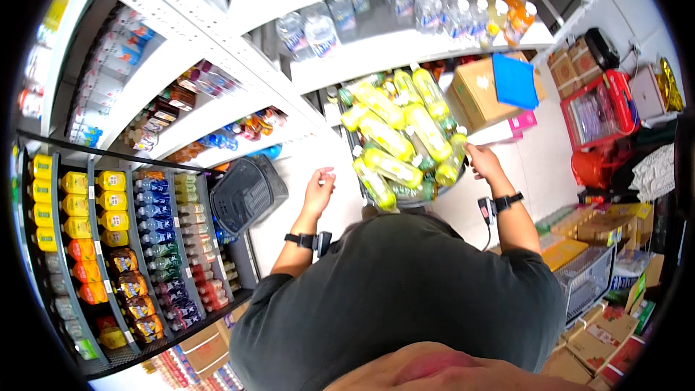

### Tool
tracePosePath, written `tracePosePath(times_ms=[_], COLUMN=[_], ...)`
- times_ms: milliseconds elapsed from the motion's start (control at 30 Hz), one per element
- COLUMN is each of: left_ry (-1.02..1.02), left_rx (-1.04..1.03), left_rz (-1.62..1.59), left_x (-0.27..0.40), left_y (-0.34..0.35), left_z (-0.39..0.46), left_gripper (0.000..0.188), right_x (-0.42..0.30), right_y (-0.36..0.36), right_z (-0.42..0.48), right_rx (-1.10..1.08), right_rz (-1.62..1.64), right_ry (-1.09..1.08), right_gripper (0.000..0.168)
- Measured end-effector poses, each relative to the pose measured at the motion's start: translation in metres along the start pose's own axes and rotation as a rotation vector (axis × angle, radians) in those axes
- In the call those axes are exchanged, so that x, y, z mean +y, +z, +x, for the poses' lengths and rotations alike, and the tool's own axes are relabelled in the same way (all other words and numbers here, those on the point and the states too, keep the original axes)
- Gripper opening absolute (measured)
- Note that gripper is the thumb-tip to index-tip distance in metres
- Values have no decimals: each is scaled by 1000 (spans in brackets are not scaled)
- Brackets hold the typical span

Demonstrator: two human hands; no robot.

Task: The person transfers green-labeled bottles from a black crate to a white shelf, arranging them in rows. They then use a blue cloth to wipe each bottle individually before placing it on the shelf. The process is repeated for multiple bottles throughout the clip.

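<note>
In front of me, a dark basket (360, 199) is heaped with bottles of yellow-green drink (386, 141), most lying on their sides with white caps. A few darker green bottles (426, 162) show between them. My left hand (319, 190) hangs to the left of the basket, holding nothing, its fingers loosely bent. At the basket's right rim is my right hand (483, 162), close beside a yellow-green bottle (457, 146). Whether its fingers grip the rim or only touch there cannot be made out. Both wrists wear strapped-on devices.
White shelving (347, 71) with clear bottles (320, 32) stands ahead. Left are a bottle rack (130, 250) and an empty-looking dark basket (247, 193) on the floor. A cardboard box (478, 92) with a blue sheet (515, 81) stands right; more boxes (602, 331) lie behind.
</note>
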State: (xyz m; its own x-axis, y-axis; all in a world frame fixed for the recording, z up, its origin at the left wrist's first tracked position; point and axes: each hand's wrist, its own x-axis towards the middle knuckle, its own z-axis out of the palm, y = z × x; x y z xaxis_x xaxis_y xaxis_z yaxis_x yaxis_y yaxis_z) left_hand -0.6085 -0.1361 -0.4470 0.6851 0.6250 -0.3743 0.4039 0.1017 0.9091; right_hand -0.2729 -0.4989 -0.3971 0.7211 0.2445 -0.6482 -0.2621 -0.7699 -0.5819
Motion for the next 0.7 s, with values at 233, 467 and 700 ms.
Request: tracePosePath(times_ms=[233, 467, 700], left_ry=[303, 984, 714], left_rx=[-101, 28, 401], left_rz=[-116, 74, 490], left_x=[76, 380, 583], left_y=[-26, -40, -52], left_z=[6, 58, 241], left_gripper=[18, 32, 92], right_x=[-108, -148, -133], right_y=[4, 25, 2], right_z=[-61, -93, -107], right_rx=[-101, -180, -178], right_rz=[452, 443, 497], right_ry=[-588, -753, -777], right_gripper=[25, 23, 22])
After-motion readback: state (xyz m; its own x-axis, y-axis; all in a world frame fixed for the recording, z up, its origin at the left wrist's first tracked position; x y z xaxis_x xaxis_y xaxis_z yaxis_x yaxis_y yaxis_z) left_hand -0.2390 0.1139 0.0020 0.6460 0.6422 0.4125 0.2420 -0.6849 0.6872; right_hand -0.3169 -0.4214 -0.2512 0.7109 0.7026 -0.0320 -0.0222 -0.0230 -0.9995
